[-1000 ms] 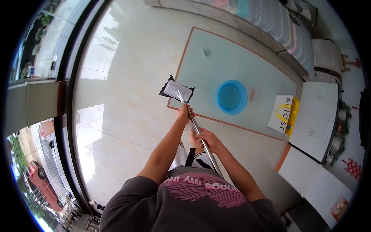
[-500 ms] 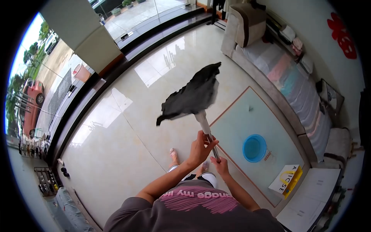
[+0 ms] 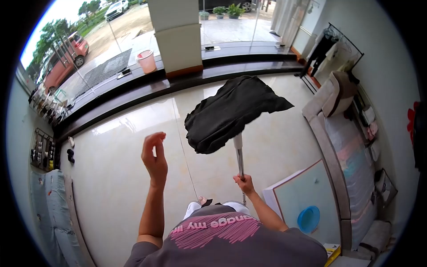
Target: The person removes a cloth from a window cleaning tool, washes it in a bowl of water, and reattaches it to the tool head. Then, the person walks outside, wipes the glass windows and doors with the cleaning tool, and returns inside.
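Observation:
My right hand [image 3: 244,182] is wrapped round the shiny metal pole [image 3: 240,161] of a mop held head-up in front of me. A crumpled black cloth [image 3: 235,109] covers the mop's head and hides its shape. Out to the left of the pole, my left hand [image 3: 155,155] is raised and touches nothing. Its fingers bend over to the right, with a gap between them and the thumb. Glossy pale floor tiles [image 3: 129,178] lie beneath.
A glass-topped table [image 3: 307,191] with a blue basin [image 3: 308,219] stands at my right, beside a covered sofa [image 3: 351,173]. A dark step [image 3: 178,82] crosses ahead, below a pillar [image 3: 178,40] and a pink bucket [image 3: 146,61]. Another covered seat [image 3: 55,213] is at left.
My left hand has let go of the pole and moved up and left. The right hand keeps its hold. The cloth-covered head has turned, and the view has swung left and lifted.

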A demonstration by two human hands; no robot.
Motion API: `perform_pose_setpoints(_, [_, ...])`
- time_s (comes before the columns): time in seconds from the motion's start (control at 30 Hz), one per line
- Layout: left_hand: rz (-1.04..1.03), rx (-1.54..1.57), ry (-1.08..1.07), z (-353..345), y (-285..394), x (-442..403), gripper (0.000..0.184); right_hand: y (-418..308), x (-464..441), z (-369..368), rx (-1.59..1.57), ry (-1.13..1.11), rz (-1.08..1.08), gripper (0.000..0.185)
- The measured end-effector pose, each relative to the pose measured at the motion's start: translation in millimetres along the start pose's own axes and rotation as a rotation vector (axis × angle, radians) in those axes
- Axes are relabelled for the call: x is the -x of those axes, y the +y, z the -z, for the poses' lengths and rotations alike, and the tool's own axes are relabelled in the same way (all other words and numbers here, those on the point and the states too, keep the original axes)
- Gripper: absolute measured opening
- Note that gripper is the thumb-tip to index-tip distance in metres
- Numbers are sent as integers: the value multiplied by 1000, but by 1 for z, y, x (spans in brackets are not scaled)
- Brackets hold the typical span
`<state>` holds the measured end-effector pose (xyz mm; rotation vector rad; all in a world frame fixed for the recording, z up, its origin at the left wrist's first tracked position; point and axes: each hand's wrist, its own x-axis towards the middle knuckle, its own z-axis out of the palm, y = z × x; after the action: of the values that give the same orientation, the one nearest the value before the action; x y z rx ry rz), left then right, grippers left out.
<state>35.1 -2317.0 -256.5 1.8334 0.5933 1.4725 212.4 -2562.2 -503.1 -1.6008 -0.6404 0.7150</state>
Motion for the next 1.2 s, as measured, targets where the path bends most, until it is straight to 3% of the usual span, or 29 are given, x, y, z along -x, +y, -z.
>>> perform_pose_setpoints(0.03, [-121, -31, 44, 17, 9, -30, 15, -2, -20, -16, 20, -38, 9, 26])
perform_pose_setpoints(0.17, [-346, -193, -173, 47, 36, -123, 19, -30, -76, -78, 12, -179, 88, 25])
perform_pose_setpoints(0.23, [-332, -129, -379, 62, 20, -162, 30, -26, -105, -104, 108, -258, 77, 24])
perform_pose_setpoints(0.3, [-190, -45, -533, 72, -3, -186, 44, -17, -136, -135, 171, -325, 61, 27])
perform_pose_setpoints(0.33, [-176, -127, -579, 77, -17, -197, 49, -27, -149, -154, 181, -356, 108, 25])
perform_pose_setpoints(0.43, [-117, -277, -525, 93, -62, -225, 64, -29, -202, -204, 185, -451, 95, 26])
perform_pose_setpoints(0.63, [-50, -410, -385, 161, -132, -310, 74, -53, -334, -325, 220, -599, 176, 29])
perform_pose_setpoints(0.7, [-348, -586, -165, 199, -136, -345, 58, -73, -381, -375, 258, -674, 197, 29])
perform_pose_setpoints(0.77, [-368, -355, -27, 234, -124, -369, 41, -88, -433, -429, 243, -718, 211, 30])
perform_pose_setpoints(0.8, [-403, -144, -94, 243, -122, -382, 36, -94, -455, -457, 203, -708, 228, 45])
perform_pose_setpoints(0.87, [-440, 45, -205, 258, -129, -406, 34, -107, -501, -511, 41, -750, 250, 44])
perform_pose_setpoints(0.9, [-450, 72, -244, 261, -136, -418, 34, -108, -524, -540, 107, -713, 331, 42])
perform_pose_setpoints(0.97, [-445, 96, -257, 272, -161, -439, 32, -128, -559, -596, 95, -727, 296, 38])
perform_pose_setpoints(1.0, [-447, 106, -257, 278, -175, -450, 32, -123, -586, -617, 151, -819, 164, 32])
perform_pose_setpoints(1.07, [-440, 129, -263, 300, -209, -475, 31, -80, -647, -663, -157, -866, -471, 18])
perform_pose_setpoints(1.13, [-430, 167, -271, 325, -243, -504, 31, -82, -663, -696, 168, -820, -105, 28])
perform_pose_setpoints(1.2, [-442, 202, -297, 351, -277, -534, 31, -120, -653, -729, 90, -658, 9, 16])
